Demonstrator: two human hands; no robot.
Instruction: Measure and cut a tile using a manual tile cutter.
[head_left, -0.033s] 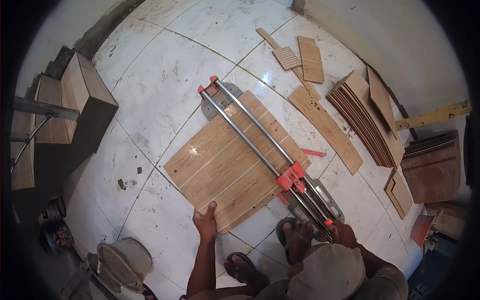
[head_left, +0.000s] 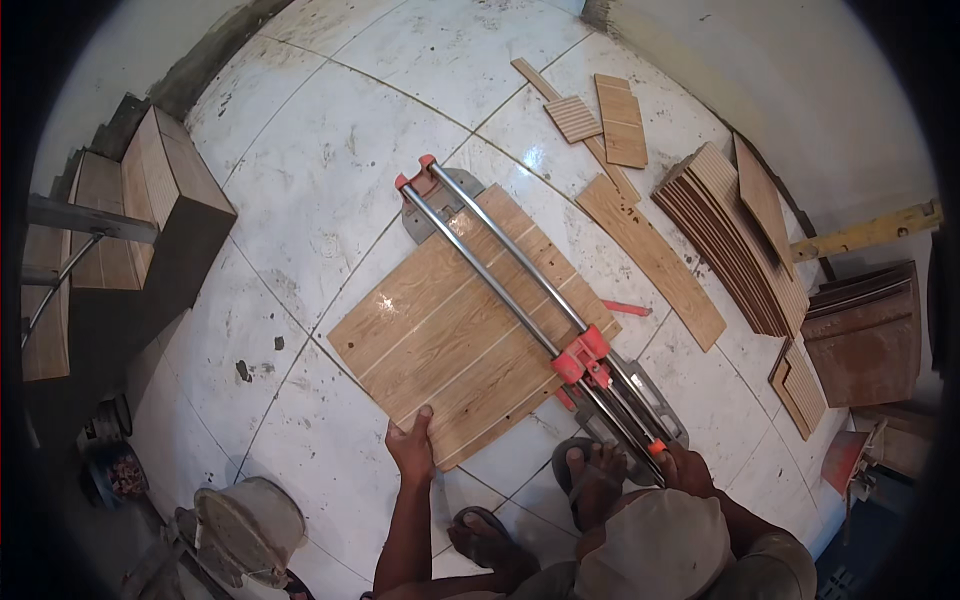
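A square wood-look tile (head_left: 440,340) lies at an angle across a manual tile cutter, under its two steel rails (head_left: 495,275). My left hand (head_left: 411,446) grips the tile's near left edge, thumb on the top face and the other fingers hidden below. The cutter's red carriage (head_left: 581,354) sits on the rails near the tile's right corner. From it a lever with an orange band (head_left: 656,447) slopes back toward me. Closed round the end of that lever is my right hand (head_left: 687,470), partly hidden by my knee.
Cut tile strips (head_left: 655,260) lie on the white tiled floor at right, beside a leaning tile stack (head_left: 730,240). Yellow spirit level (head_left: 868,232) is at the right wall. Tiled steps (head_left: 155,200) rise at left; a dirty bucket (head_left: 248,525) stands near left. My sandalled feet flank the cutter's near end.
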